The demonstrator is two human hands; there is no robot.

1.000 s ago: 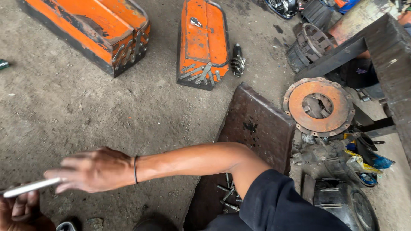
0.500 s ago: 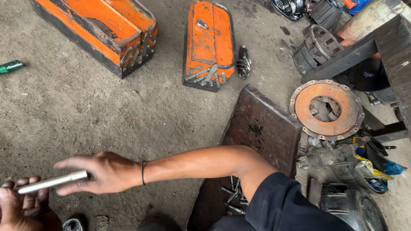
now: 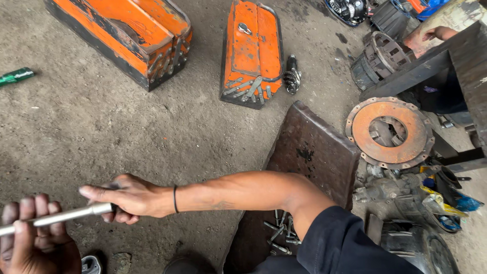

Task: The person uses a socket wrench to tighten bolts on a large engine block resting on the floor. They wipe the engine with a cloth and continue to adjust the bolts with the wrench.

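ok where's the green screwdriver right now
In the head view the green screwdriver lies on the concrete floor at the far left edge, left of the large orange toolbox and well above both hands.

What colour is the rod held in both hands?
Silver-grey metal rod, clearest in the head view.

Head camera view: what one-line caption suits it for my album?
Both hands, left and right, grip a slim silver metal rod above gritty concrete floor.

Two orange metal toolboxes (image 3: 137, 35) on concrete, green screwdriver handle (image 3: 16, 76), rusty round clutch plate (image 3: 389, 133), dark steel slab (image 3: 309, 157), loose bolts (image 3: 279, 236)
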